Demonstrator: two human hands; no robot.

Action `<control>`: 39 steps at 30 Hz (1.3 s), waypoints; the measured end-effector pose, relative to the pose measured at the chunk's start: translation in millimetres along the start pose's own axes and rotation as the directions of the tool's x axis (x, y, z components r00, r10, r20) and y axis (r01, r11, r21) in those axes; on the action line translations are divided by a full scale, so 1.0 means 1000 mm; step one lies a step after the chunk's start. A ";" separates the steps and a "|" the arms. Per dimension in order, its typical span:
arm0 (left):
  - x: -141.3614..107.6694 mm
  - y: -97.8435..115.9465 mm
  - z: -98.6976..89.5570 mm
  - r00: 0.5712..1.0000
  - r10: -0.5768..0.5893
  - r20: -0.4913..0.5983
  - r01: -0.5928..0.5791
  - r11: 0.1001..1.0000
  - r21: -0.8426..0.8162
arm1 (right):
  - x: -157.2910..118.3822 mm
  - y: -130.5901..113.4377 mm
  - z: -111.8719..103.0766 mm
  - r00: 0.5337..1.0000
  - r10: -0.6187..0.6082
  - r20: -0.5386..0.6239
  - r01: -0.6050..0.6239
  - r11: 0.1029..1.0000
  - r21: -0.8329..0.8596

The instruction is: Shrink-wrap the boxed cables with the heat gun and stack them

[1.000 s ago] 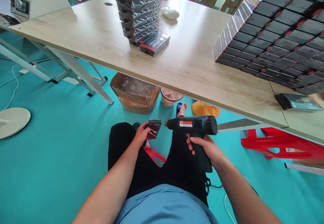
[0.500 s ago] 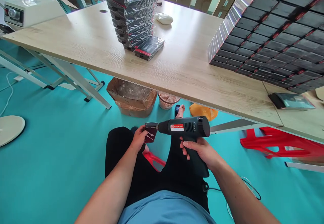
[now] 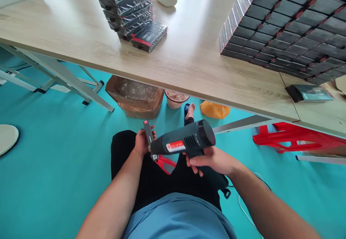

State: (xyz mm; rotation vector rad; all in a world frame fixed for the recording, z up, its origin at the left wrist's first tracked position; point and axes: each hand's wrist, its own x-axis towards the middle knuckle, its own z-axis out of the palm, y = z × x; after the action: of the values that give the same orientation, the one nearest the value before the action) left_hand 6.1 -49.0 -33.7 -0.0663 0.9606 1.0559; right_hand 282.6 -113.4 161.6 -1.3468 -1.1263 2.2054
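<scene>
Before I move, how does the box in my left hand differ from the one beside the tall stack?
The held box is up in your left hand, narrow side facing the camera; the box beside the stack lies flat on the table, broad face up. The heat gun's nozzle is right at the held box, while the other sits away from it, against the stack. Both are dark with some red.

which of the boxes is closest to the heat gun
The box in the left hand, right by the heat gun; the other boxes sit on the table.
</scene>
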 end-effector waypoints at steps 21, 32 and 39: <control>-0.018 0.002 -0.001 0.973 -0.042 0.226 0.072 0.989 -0.125 | -0.004 0.017 -0.019 0.999 0.042 0.022 -0.041 0.999 -0.034; -0.009 0.000 0.007 0.997 -0.050 0.064 0.063 0.972 -0.228 | -0.012 0.057 -0.024 0.930 0.076 -0.360 0.110 0.875 0.471; 0.010 -0.002 -0.012 0.980 0.071 -0.183 -0.119 0.956 -0.267 | -0.019 0.042 0.003 0.980 -0.072 -0.185 0.114 0.968 0.224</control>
State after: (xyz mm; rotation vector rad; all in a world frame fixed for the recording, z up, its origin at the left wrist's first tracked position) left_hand 1.3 -48.2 -48.7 -0.3508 0.9724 1.2855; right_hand 294.6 -153.4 142.1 -1.3275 -0.8213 2.0335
